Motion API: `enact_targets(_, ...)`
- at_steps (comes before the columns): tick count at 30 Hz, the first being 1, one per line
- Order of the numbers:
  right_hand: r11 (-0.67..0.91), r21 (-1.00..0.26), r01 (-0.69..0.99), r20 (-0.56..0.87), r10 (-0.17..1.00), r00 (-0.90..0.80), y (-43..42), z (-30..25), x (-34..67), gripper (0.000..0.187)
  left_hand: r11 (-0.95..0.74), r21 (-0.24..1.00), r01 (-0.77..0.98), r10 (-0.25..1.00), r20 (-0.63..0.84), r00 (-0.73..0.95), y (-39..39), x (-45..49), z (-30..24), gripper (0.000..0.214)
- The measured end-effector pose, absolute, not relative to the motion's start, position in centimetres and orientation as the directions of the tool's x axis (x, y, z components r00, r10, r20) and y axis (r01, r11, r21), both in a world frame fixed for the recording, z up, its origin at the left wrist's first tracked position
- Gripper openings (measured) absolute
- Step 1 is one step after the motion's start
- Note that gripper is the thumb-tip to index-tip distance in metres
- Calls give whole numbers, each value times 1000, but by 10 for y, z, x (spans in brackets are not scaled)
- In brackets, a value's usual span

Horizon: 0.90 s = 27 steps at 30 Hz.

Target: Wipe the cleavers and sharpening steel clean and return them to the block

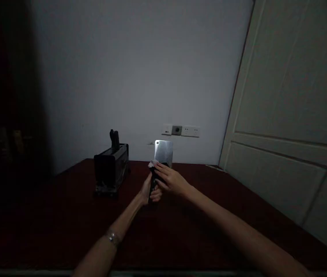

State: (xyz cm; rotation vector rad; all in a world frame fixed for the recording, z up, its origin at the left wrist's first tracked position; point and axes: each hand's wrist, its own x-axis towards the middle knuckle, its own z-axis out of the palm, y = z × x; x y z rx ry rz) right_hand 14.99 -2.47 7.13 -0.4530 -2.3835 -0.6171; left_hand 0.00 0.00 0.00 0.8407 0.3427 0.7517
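Observation:
A cleaver (163, 152) with a broad shiny blade and a hole near its top left corner is held upright, blade up, above the table. My left hand (146, 189) is wrapped around its black handle (153, 185), wrist low and a bracelet on the forearm. From the right, my right hand (171, 179) presses a crumpled white tissue (153, 164) against the upper part of the handle, near the blade's base. The fingers hide much of the handle and most of the tissue.
On the dark red table (169, 238), a black knife block (110, 169) stands to the left, with dark handles (114, 139) sticking up from it. Sockets (180, 130) line the pale wall behind. A panelled door (284, 146) borders the right side. The room is dim.

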Motion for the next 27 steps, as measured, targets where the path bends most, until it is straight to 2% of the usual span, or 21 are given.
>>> enact_targets(8, 851, 239, 467, 704, 179, -687, -12, 72, 162, 30, 396, 783, -479, 579, 192, 793, -5, -2, 8, 73)
enact_targets(15, 876, 227, 427, 679, 172, -714, -10, 65, 163, 32, 397, 790, -468, 602, 161, 782, -5, -1, 6, 69)
enact_targets(21, 847, 158, 508, 754, 228, -616, -2, 74, 162, 30, 409, 790, -456, 570, 169, 804, -8, 0, 9, 71)
enact_targets(27, 886, 187, 424, 674, 198, -712, -10, 65, 156, 34, 407, 790, -460, 629, 123, 768, -4, -2, 5, 69)
